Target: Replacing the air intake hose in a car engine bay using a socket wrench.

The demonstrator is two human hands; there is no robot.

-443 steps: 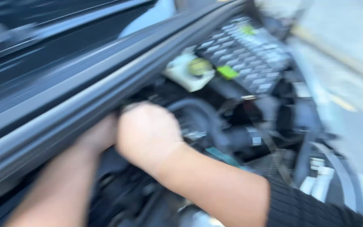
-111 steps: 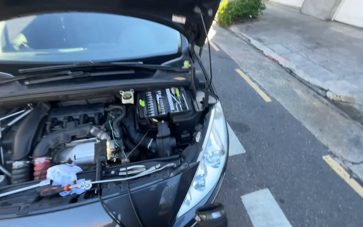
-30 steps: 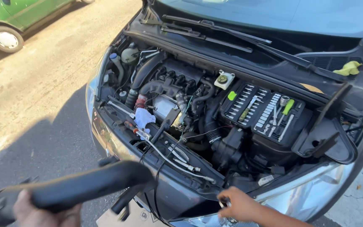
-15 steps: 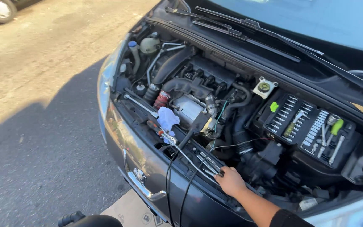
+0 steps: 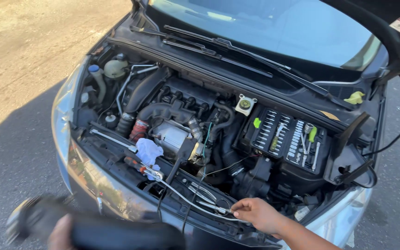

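Note:
I look down into a car's open engine bay [image 5: 186, 120]. My right hand [image 5: 255, 215] pinches the end of a thin metal cable or tool [image 5: 209, 206] lying on the front crossmember. My left hand [image 5: 61, 231], at the bottom left and blurred, grips a thick black hose or tube [image 5: 116, 234] held in front of the bumper. A white rag [image 5: 148, 152] lies on the front of the engine. An open socket and tool set [image 5: 288, 139] rests on the right side of the bay.
The raised bonnet [image 5: 385, 32] overhangs the top right. The windscreen and wipers [image 5: 237, 48] lie beyond the bay. A yellow cloth [image 5: 355, 98] sits near the right hinge. A black cable [image 5: 394, 136] hangs at the right. Asphalt surrounds the car.
The view has shifted to centre the engine bay. My right hand stays on the thin cable at the front edge. The black hose in my left hand has come back into view at the bottom left.

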